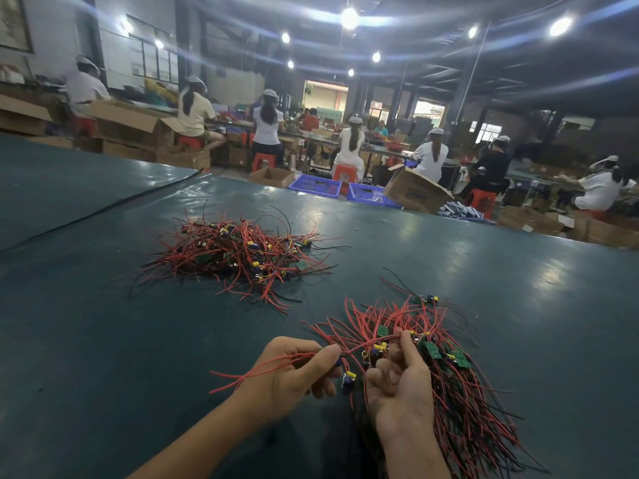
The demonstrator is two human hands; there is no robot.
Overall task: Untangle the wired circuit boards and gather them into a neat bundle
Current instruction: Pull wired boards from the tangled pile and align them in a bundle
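Dark green table (103, 340) in a dim workshop lit by ceiling lamps (349, 18). The left hand (294, 371) has its fingers curled, with thumb and forefinger pinching the red wires of one board. The right hand (401, 385), fingers partly curled and forefinger raised, grips the board end of the gathered bundle (460, 392), which fans out towards 5 o'clock on the table. The tangled pile of wired circuit boards (238, 250) lies at 11 o'clock from the hands, well apart. Beyond the far table edge, at 12 o'clock, are blue crates (314, 186), a cardboard box (416, 193) and seated workers (266, 124) on red stools (345, 172).
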